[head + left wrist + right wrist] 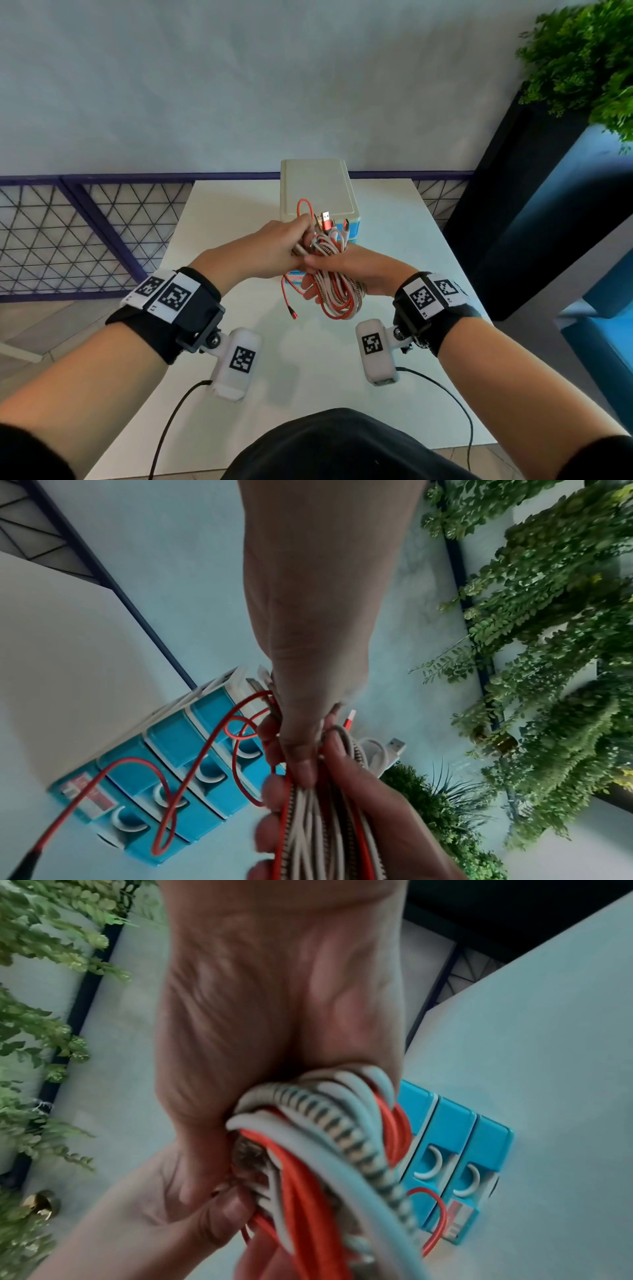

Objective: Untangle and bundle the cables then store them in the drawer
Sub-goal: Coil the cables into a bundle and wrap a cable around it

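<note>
beyond both hands a white table [239, 219] carried a blue-fronted drawer unit [317, 186], its drawers closed. the right hand [356, 270] was curled round a coiled bundle of red, white and braided usb cables [337, 291] held above the table, and the left hand [274, 246], touching it, pinched the bundle's top. a loose red cable end [289, 305] dangled below the hands.
</note>
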### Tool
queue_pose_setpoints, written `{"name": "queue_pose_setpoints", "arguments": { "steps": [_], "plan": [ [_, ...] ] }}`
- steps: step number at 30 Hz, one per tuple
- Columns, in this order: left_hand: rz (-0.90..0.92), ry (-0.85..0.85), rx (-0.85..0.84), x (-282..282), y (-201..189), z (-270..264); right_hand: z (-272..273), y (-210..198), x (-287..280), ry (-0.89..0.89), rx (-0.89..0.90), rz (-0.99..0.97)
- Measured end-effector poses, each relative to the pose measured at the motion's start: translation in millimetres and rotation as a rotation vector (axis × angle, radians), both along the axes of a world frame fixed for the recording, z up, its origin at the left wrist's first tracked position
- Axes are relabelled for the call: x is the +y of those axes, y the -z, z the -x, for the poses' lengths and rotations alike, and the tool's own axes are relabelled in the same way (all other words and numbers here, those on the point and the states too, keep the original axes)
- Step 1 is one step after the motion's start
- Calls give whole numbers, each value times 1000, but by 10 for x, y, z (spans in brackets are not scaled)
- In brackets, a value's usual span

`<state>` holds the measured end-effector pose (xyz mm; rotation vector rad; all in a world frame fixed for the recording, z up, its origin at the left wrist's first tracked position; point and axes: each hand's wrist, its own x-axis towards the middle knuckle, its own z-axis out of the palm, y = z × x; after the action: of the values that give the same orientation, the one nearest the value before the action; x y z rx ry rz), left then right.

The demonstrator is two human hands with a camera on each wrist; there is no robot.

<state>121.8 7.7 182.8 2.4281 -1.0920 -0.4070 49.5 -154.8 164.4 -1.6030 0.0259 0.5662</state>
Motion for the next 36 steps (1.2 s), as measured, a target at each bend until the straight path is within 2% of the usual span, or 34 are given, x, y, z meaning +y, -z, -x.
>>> {"name": "queue_pose_setpoints", "arguments": {
  "steps": [4,9,14,21,25,29,33,36],
  "plan": [
    [57,-21,127,19,-16,-12,27,37,1,-4,11,-1],
    [-42,-44,207,68,1,-125,15,-7,-76,-6,13,-4],
    [-62,-21,163,217,96,-274,25,-26,-221,78,31,-33],
    [166,-155,131,334,206,-357,14,43,-327,206,16,-129],
    [210,-201,233,350,311,-370,-37,74,-286,330,-30,-262],
    [132,-192,316,409,363,-336,-78,102,-308,435,-75,-315],
    [68,-192,283,433,371,-272,-125,155,-340,541,-89,-370],
    [21,-145,260,458,421,-254,-138,179,-317,537,-93,-350]
  ]
}}
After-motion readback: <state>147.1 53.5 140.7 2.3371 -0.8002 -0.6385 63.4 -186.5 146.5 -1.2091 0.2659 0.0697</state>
